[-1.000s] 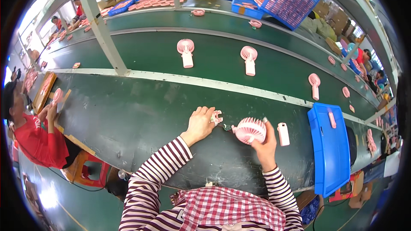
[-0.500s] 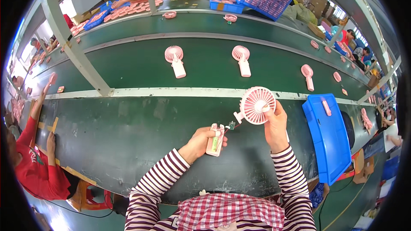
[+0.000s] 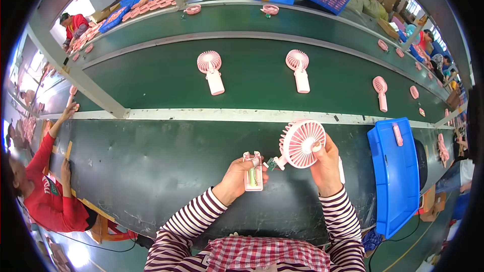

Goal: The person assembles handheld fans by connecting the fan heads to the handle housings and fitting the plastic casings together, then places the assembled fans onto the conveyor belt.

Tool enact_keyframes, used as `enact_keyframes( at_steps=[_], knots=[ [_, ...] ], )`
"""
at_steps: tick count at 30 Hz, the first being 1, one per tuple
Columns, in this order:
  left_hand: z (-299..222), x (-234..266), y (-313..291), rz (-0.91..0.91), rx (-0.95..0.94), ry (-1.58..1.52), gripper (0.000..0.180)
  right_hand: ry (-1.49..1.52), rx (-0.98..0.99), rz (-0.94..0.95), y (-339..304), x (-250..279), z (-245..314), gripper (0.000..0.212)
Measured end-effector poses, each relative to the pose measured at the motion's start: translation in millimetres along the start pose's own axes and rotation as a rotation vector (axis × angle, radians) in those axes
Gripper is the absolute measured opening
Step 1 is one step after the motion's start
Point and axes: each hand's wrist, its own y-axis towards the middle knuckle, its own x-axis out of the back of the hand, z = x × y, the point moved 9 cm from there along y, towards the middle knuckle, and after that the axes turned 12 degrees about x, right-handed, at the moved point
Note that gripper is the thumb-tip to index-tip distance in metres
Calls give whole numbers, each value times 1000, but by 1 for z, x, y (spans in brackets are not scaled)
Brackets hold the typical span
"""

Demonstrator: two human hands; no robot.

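My left hand [image 3: 233, 179] is closed around a pink handle shell [image 3: 260, 187], its open side facing up. Inside the shell lies a green battery [image 3: 252, 177]. In my right hand [image 3: 327, 170] is a round pink fan head [image 3: 305, 143], gripped at its edge with the thumb over the grille. A small green circuit board [image 3: 272, 164] hangs between the two parts, near the fan's neck, with thin wires by it. A pale strip [image 3: 341, 170] shows beside my right hand; I cannot tell what it is.
A blue tray [image 3: 383, 181] with a pink piece stands at right. Beyond the white rail [image 3: 222, 114], pink handheld fans [image 3: 214, 78] lie on the green belt [image 3: 166, 75]. At left, a person in red [image 3: 53, 196] reaches toward the belt; a metal post [image 3: 93, 85] slants nearby.
The fan head has turned to show more of its side, and sits slightly lower. The handle shell is now more upright. The person in red has lowered the raised arm toward the belt.
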Motion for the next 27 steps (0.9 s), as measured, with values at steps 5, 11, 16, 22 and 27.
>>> enact_keyframes(
  at_steps=[5, 11, 16, 22, 27],
  knots=[
    [-14, -18, 8, -94, -64, 123, 20, 6, -9, -22, -1, 9, 5, 51],
    [-7, -29, 11, -252, -72, 438, 28, -95, -46, 62, 12, 24, -11, 45],
    [21, -52, 4, -115, 28, 544, 32, -262, -134, 235, 13, 18, -34, 44],
    [29, -74, 2, -67, -51, 581, 29, -226, -162, 279, 10, 35, -31, 40],
    [34, -81, 11, -12, -133, 387, 29, -166, -140, 243, 9, 51, -20, 39]
  ],
)
